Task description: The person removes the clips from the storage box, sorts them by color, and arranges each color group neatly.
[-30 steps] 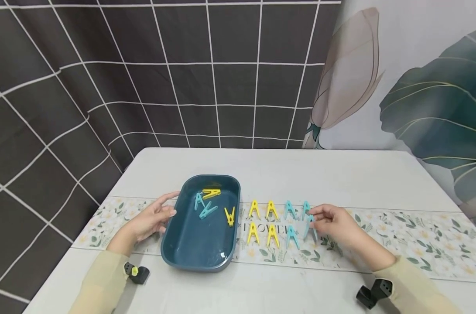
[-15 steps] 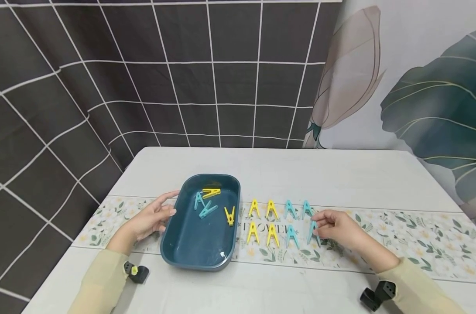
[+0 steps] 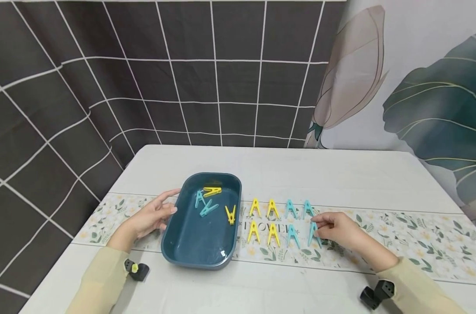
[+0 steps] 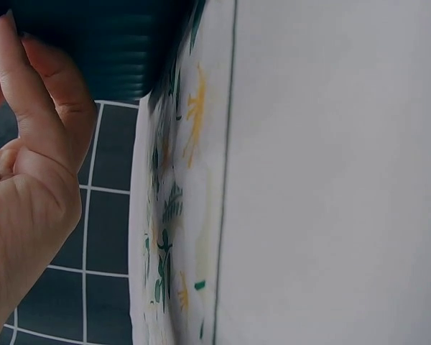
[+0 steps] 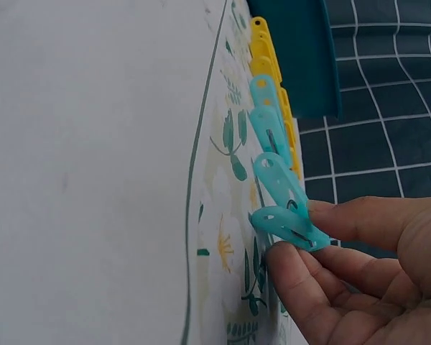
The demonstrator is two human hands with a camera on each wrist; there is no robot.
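My right hand (image 3: 337,227) pinches a light-blue clothespin (image 3: 313,232) between thumb and fingertips. It stands on the table with its legs towards me. In the right wrist view the held clothespin (image 5: 287,224) sits at the thumb tip, beside other blue and yellow ones. Two rows of clothespins lie to its left: yellow ones (image 3: 253,231) on the left side, blue ones (image 3: 291,208) on the right. My left hand (image 3: 150,218) rests against the left wall of a dark-blue basin (image 3: 171,257), fingers extended. Inside the basin are two yellow clothespins (image 3: 231,215) and two blue ones (image 3: 209,208).
A floral runner (image 3: 379,226) crosses the white table (image 3: 281,288). Behind the table hangs a dark curtain with white grid lines (image 3: 238,83). To the right is a pale cloth with a leaf print (image 3: 438,104).
My right hand has moved slightly right and down, and the blue clothespin in it now stands in line with the front row. The left hand and basin stay in place.
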